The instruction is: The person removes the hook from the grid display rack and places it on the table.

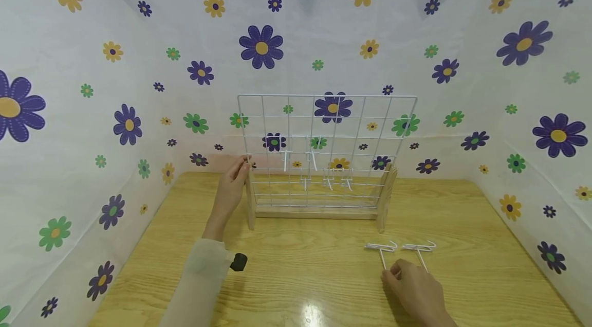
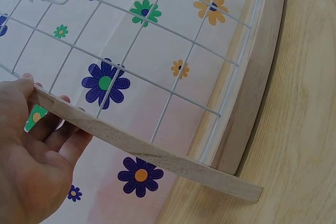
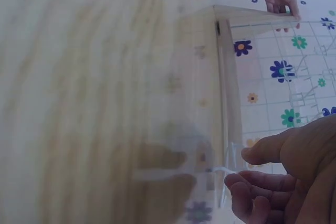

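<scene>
A white wire grid display rack stands on the table in a wooden frame. At its left side my left hand holds the wooden upright, thumb on one face and fingers behind. Several white hooks hang on the grid. Two more lie on the table in front: a left hook and a right hook. My right hand is low over the table, fingertips right at the stem end of the left hook. In the right wrist view, a gap shows between thumb and fingers around that end.
The wooden table carries the rack near its back. Behind and on both sides hangs a white sheet printed with flowers. A black object sticks out at the left sleeve's cuff.
</scene>
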The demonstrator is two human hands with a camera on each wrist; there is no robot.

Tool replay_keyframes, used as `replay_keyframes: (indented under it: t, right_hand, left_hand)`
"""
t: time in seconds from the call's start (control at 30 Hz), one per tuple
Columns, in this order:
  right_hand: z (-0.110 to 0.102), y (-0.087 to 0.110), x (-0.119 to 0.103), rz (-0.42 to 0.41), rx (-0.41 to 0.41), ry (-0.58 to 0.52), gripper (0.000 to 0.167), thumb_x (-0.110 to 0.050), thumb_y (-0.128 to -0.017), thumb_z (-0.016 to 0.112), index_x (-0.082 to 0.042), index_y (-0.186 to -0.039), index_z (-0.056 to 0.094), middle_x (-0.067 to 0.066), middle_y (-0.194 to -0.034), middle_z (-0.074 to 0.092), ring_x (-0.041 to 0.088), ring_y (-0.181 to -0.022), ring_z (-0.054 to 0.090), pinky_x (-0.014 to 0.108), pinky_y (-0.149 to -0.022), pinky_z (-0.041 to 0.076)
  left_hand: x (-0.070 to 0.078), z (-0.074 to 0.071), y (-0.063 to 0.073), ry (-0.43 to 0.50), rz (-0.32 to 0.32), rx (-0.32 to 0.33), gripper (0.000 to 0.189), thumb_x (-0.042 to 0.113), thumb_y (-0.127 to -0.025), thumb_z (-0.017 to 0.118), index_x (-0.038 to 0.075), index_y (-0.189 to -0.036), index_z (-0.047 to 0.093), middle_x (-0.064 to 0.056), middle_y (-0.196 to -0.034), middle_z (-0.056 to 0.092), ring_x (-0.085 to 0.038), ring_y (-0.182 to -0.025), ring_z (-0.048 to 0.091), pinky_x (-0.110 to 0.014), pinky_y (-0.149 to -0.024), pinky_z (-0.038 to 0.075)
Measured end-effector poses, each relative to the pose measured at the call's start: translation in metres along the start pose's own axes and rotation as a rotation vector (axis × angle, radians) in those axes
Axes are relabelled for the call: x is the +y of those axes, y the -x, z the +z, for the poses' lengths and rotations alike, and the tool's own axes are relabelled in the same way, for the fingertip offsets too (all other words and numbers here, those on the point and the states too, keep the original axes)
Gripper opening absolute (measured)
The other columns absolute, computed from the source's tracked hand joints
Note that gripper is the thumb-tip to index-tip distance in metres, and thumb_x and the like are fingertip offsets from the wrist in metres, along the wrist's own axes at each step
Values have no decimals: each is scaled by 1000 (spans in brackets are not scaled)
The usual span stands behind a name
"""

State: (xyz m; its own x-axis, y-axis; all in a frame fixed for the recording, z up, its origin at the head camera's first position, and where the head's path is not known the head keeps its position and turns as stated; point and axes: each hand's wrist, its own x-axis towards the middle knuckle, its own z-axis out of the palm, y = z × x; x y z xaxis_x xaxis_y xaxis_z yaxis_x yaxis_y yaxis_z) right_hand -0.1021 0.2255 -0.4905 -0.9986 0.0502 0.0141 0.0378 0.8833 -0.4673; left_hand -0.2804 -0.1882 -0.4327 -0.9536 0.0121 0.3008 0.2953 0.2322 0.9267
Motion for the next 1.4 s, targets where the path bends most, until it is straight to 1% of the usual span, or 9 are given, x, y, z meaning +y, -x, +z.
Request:
replay_keyframes:
  t: [0.07,0.2,0.3,0.43,0.67,0.87,1.03,1.23,1.4]
  right_hand:
    - [-1,-2,-2,-10,17,-3,20,-25,-95,73,-5,-92,74,-7,-64,62,11,-53,51,26,-42,44]
    - [-5,-8,-10,-41,67,-35,21,-25,-97,72,-3,-96,74,1,-73,72,10,-52,57,24,-41,47]
    - [-8,-12,-19,-68,111,-58,21,-22,-96,73,-1,-98,74,7,-81,76,9,-46,52,22,-37,42]
    - [-12,-17,-34,-85,150,-100,22,-20,-97,73,1,-103,72,8,-82,76,7,-38,39,18,-33,31]
    - [-21,-28,-57,-102,188,-172,27,-23,-99,70,0,-114,73,6,-91,76,7,-42,41,19,-33,29]
    - [-25,-36,-71,-157,245,-196,31,-28,-99,71,-1,-114,74,1,-86,76,5,-47,49,23,-34,32]
    - [-28,-43,-83,-213,315,-203,28,-23,-97,74,0,-112,74,2,-87,75,6,-58,60,23,-38,40]
    - [-34,-50,-100,-270,382,-222,22,-17,-95,75,-2,-111,74,3,-89,75,12,-63,63,23,-43,44]
    - [-38,-58,-115,-314,399,-245,24,-17,-95,76,0,-111,74,5,-90,76,13,-64,65,24,-47,46]
  left_hand:
    - [1,0,0,0,-2,1,53,35,-113,44,7,-157,43,-9,-159,45,-28,-145,44,-41,-115,44]
    - [2,0,0,11,-2,1,53,35,-113,44,5,-157,43,-10,-159,45,-28,-145,43,-41,-115,43]
    - [2,0,0,14,1,0,53,35,-113,44,5,-157,43,-10,-159,45,-29,-146,43,-41,-115,43]
    - [1,1,1,11,11,1,53,34,-113,44,4,-156,43,-11,-159,45,-31,-146,42,-43,-115,42]
    - [1,2,2,-4,13,3,53,35,-113,44,5,-156,44,-12,-158,46,-31,-146,43,-44,-115,43]
    - [1,1,2,12,3,5,54,38,-112,45,7,-156,45,-10,-158,46,-28,-145,44,-39,-114,44]
    - [0,0,1,13,9,-2,54,39,-112,44,9,-156,45,-9,-158,46,-27,-144,45,-39,-114,44]
    - [0,0,1,14,3,-7,54,39,-112,44,10,-156,45,-9,-159,45,-28,-145,44,-40,-114,44]
    - [-1,1,0,8,-2,0,54,40,-112,44,10,-157,44,-9,-159,45,-28,-145,44,-42,-114,44]
